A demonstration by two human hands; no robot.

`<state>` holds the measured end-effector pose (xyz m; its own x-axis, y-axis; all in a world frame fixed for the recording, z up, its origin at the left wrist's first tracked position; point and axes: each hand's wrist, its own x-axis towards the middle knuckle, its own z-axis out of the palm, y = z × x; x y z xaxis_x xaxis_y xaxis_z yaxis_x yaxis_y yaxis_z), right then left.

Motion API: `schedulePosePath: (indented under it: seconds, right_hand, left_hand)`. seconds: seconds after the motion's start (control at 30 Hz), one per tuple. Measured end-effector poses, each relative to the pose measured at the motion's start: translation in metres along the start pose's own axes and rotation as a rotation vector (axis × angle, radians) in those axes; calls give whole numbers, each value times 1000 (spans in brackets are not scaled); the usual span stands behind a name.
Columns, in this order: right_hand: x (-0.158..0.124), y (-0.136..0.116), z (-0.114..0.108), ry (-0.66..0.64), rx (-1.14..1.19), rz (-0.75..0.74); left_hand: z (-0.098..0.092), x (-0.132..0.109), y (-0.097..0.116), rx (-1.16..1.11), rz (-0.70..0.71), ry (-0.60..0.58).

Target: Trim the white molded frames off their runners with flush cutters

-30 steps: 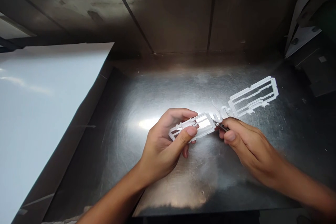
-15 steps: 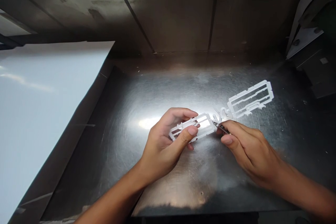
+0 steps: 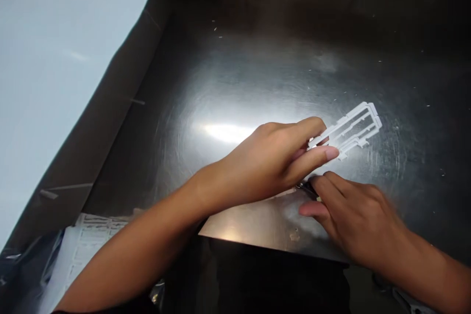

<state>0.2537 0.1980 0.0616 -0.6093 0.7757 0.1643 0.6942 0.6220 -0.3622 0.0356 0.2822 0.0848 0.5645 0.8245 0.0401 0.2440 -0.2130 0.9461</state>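
Note:
My left hand (image 3: 290, 149) is closed on a white plastic frame (image 3: 358, 125), pinching its near end between thumb and fingers. The frame is long and rectangular, with thin inner bars and small tabs, and it points up and to the right, above the table. Just below it, my right hand (image 3: 353, 211) is closed around small metal nippers (image 3: 308, 187). Only a dark, shiny part of the nippers shows by the fingers. Their tips lie close under my left hand, and I cannot tell what they touch.
A scratched metal table (image 3: 253, 88) lies under both hands, with small white scraps scattered over it. At the left stands a large white panel (image 3: 66, 59) with a dark edge. Several white plastic frames (image 3: 83, 245) are stacked at the lower left, beside dark plastic film (image 3: 29, 260).
My left hand has left the first white frame and moved right onto the other one. The first frame is out of sight. The view has tilted down, showing the stack at lower left.

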Motion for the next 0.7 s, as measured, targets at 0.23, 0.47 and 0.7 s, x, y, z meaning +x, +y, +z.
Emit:
schedulePosePath:
  seconds: [0.23, 0.47, 0.7]
  right_hand:
    - [10, 18, -17, 13, 162, -58]
    - [11, 30, -23, 246, 321, 323]
    - [14, 37, -38, 365, 548, 601]
  left_hand:
    - [-2, 3, -8, -271, -84, 112]
    - [7, 6, -8, -672, -95, 217]
    - [12, 9, -11, -725, -174, 182]
